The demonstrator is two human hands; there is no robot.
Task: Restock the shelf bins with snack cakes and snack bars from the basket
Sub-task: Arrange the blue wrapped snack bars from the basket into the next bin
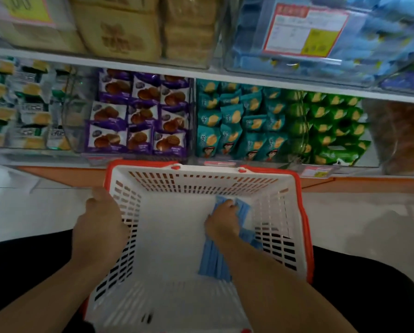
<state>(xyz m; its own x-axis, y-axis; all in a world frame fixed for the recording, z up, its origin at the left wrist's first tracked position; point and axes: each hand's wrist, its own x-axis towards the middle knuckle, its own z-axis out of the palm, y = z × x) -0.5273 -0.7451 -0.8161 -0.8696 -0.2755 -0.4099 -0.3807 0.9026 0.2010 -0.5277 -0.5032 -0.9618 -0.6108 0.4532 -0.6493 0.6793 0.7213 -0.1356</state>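
The blue snack bars (215, 258) lie on the floor of the basket (201, 179), in its right half, as a small bundle of long thin wrappers. Their long axis runs from about 7 o'clock, near the person, up to about 1 o'clock, toward the shelf. The right hand (222, 218) is on the far end of this bundle, and its fingers are curled around the top of the wrappers, so this grip is pinching the bars at one end and not at the middle; most of their length trails back toward the person, partly under the right forearm. The left hand (100, 219) is at 9 o'clock from the bars, and it grips the left rim of the basket, which probably keeps it steady. The right hand is clearly the nearer one to the bars. The bin with blue packets (309, 37) stands on the upper shelf at about 1 o'clock from the grip, well apart and higher, almost in line with the long axis of the bars. It seems the coming move is a lift up and forward along this line. Below it, on the lower shelf, are the purple cake packets (141, 114), at 11 o'clock, and the teal packets (239, 121), at 12 o'clock.
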